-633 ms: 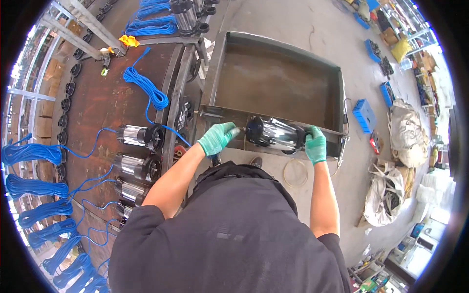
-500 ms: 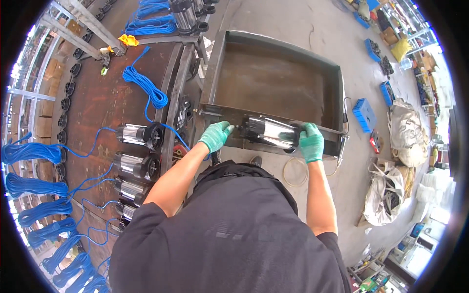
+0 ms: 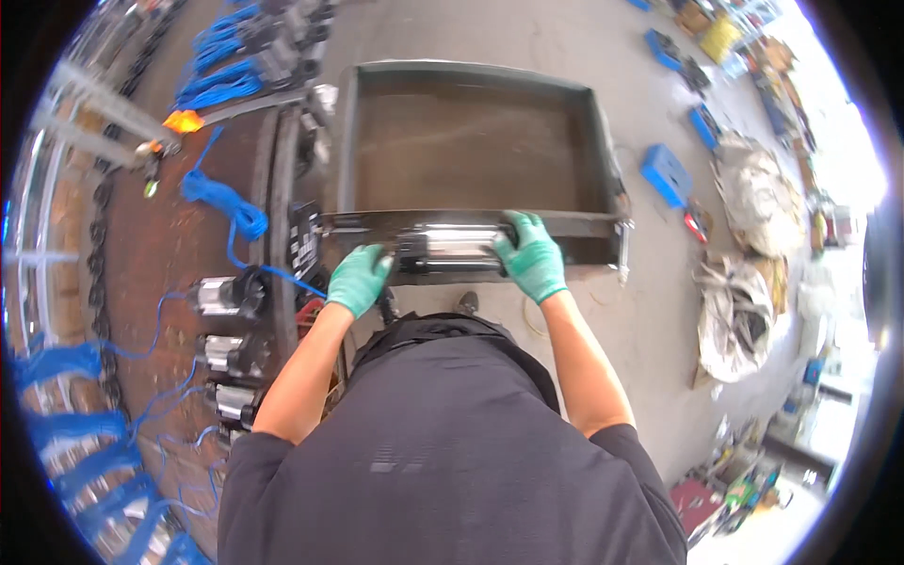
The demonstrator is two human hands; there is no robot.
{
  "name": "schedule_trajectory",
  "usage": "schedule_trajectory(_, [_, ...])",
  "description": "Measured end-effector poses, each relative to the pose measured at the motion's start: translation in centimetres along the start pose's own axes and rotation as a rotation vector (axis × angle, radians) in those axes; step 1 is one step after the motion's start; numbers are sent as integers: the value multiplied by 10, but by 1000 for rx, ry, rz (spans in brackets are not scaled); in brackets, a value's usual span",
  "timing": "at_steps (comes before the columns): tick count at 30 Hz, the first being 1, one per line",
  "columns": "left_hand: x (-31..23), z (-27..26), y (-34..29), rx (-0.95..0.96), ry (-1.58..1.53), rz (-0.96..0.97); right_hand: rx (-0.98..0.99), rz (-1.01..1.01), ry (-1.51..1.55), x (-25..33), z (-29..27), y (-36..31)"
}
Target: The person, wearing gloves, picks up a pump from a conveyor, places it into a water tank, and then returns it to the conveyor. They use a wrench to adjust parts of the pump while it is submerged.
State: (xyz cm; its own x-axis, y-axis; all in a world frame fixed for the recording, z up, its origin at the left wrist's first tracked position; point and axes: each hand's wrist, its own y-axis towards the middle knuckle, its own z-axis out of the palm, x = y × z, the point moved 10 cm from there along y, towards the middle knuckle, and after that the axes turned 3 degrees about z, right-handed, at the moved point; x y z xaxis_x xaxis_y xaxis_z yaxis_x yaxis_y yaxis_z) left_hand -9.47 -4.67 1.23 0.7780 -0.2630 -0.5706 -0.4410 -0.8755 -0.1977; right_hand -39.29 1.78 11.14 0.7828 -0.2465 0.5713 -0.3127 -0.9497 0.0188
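A silver cylindrical pump (image 3: 461, 242) with black ends lies sideways in the narrow front trough of a metal tank (image 3: 565, 85). My right hand (image 3: 534, 259), in a green glove, is closed around the pump's right end. Near its left end is my gloved left hand (image 3: 358, 281), thumb and fingers slightly apart, apparently holding nothing; motion blurs it a little. A blue cable (image 3: 292, 279) runs from a coil (image 3: 226, 205) on the bench at left toward my left wrist, where its end is hidden.
More silver pumps (image 3: 218, 295) with blue cables stand in a row on the brown bench (image 3: 151, 245) at left. Several coiled cables (image 3: 71, 367) hang past its far-left edge. On the floor at right are a blue crate (image 3: 667, 176) and white sacks (image 3: 739, 320).
The pump has gone from tilted above the trough to lying level in it. My right hand has moved with it. The whole view has shifted, with the tank now further left.
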Motion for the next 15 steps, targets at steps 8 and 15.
schedule_trajectory(8, [3,41,-6,-192,-460,-158,-324,543,-22,-222,-65,-57])
schedule_trajectory(15, [-2,44,4,-189,-407,-207,-474,962,276,-373,-49,-103])
